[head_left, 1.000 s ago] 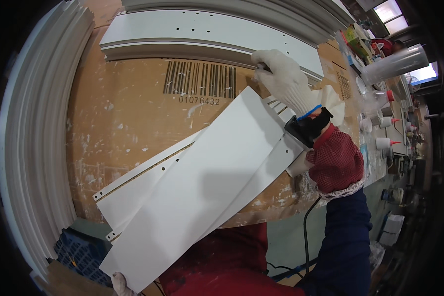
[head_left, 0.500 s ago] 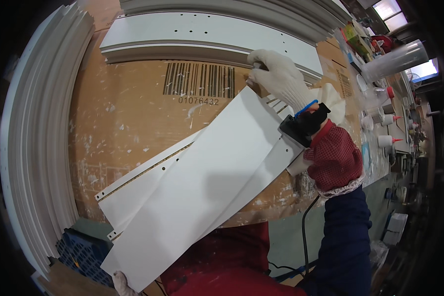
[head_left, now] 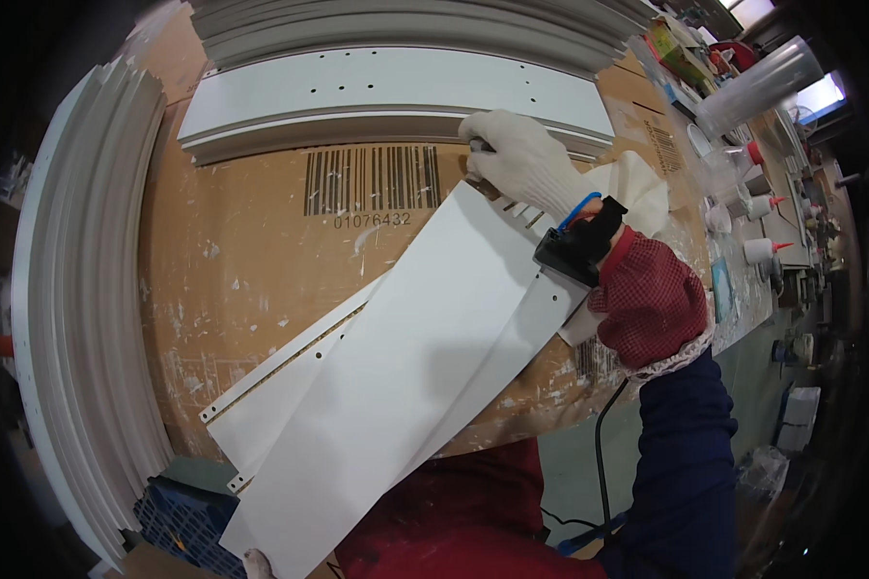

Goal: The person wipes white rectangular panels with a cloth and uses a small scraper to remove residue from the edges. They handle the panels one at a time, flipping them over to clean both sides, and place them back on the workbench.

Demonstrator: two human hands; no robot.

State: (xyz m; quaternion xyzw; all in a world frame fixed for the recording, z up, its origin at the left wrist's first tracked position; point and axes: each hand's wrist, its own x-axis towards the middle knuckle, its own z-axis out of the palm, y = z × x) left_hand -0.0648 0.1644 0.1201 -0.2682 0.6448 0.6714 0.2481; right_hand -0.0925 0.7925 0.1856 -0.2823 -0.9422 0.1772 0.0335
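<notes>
A long white board (head_left: 367, 376) lies slantwise in front of me, on top of other white boards (head_left: 290, 381) with drilled holes and a groove along one edge. At its near lower end, my left hand (head_left: 258, 564) in a pale glove grips the edge; only a fingertip shows. My right hand (head_left: 526, 162), in a white knit glove with a black strap device (head_left: 581, 241) at the wrist, is closed at the board's far end. Between its curled fingers a small greyish thing (head_left: 481, 145) shows, too hidden to name.
Cardboard (head_left: 261, 241) spotted with white covers the table. Stacked white panels (head_left: 386, 82) lie along the back, and more long panels (head_left: 87, 289) stand at the left. Red-tipped bottles (head_left: 761, 249) and a clear cylinder (head_left: 758, 87) are at the right. A blue crate (head_left: 179, 521) sits lower left.
The view has shifted, so the table and stacks at the back sit lower in the picture. Both hands stay at the same ends of the white board.
</notes>
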